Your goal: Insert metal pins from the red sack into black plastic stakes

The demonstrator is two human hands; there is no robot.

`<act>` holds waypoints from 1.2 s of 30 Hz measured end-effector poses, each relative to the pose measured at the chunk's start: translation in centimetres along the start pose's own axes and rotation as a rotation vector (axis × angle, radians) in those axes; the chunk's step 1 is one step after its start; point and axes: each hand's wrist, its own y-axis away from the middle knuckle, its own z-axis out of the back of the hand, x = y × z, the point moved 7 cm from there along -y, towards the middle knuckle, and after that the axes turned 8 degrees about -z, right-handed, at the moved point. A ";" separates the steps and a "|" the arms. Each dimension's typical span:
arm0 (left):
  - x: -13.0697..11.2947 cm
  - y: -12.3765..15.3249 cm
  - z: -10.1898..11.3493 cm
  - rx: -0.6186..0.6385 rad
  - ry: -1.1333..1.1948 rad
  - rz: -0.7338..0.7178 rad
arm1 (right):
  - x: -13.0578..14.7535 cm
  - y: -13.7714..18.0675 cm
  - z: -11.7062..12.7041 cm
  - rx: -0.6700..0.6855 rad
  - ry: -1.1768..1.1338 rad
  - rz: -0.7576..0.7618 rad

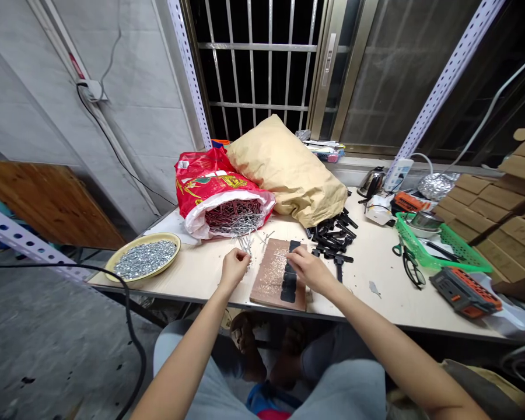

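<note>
Left hand, fingertips pinched, at the board's 9 o'clock; right hand, likewise, over its strip. Cannot tell what either holds. Bowl farther out at 9, bag at 11 and sack at 12 block the back, black parts crowd 2, basket at 3.

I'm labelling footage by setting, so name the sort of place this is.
Likely a small workshop: the worktable bears a yellow dish heaped with small metal pieces, a red bag full of thin metal rods, and a pile of black parts.
</note>
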 end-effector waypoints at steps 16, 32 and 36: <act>-4.9 4.0 -0.6 -0.244 0.434 -0.124 | 3.7 -1.4 -1.8 0.078 0.162 -0.159; -4.6 3.5 -1.8 -0.177 0.908 0.080 | 3.3 -0.8 -1.3 0.001 0.065 -0.127; -5.7 3.8 -1.8 -0.140 0.882 0.034 | 3.3 -0.6 -0.8 -0.068 0.080 -0.083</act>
